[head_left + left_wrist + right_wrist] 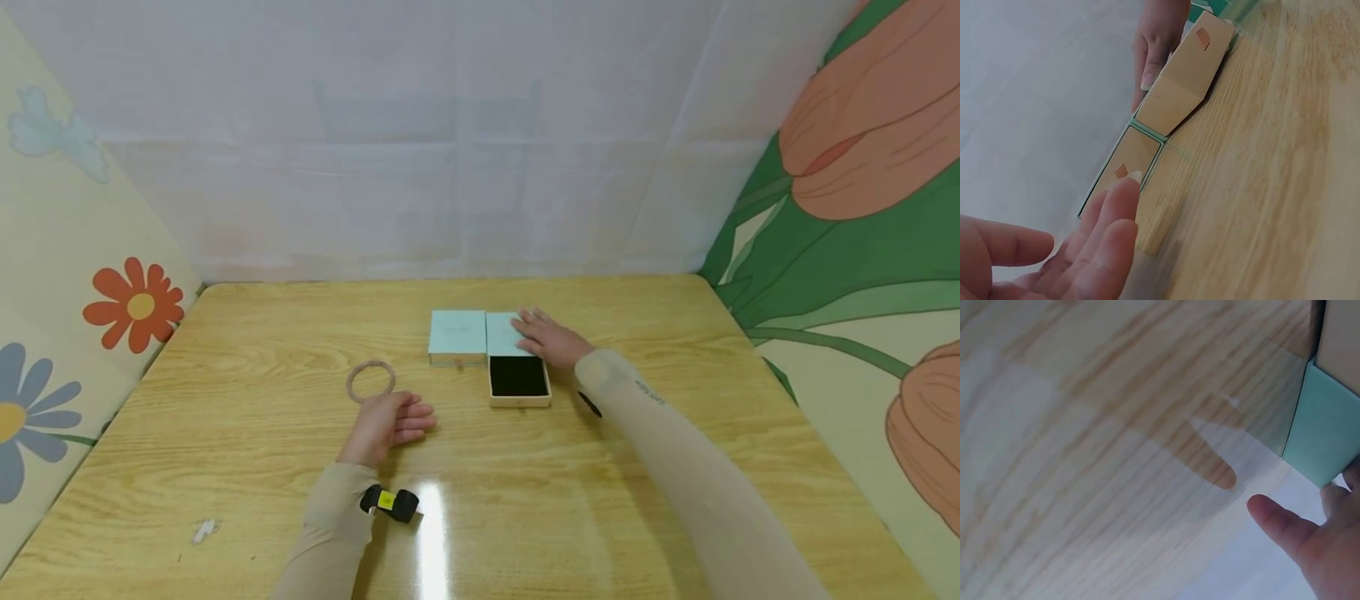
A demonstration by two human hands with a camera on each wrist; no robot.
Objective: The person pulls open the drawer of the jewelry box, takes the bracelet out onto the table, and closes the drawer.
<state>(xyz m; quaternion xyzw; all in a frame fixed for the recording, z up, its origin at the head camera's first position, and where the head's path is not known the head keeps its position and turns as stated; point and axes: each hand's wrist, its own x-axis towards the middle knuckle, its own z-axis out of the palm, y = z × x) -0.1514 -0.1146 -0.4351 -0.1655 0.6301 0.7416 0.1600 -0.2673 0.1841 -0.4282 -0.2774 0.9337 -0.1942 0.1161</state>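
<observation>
Drawer box point(501, 343) lies on the worktop point(225, 467) at 1 o'clock from its middle. Nearest, a yellow label point(386, 499) on the left wrist strap point(406, 505) is too small to read. Next, the left hand point(386, 425) is relaxed, fingers outstretched, gripping nothing; I cannot tell whether it touches the bangle point(350, 385) at its 11 o'clock. Lettering on the right sleeve point(660, 433) is illegible too. Beyond, the drawer point(520, 402) juts towards 6 o'clock, black lining point(517, 377) upward, perhaps to leave its inside within reach. Over the mint cover point(502, 325), the right hand point(553, 342) rests with fingers extended, uncurled, probably to steady it. Touching the cover at 9 o'clock, a second box point(457, 335) looks closed; faint marks on its lid cannot be read. White cloth point(450, 200) hangs farthest, at 12 o'clock
</observation>
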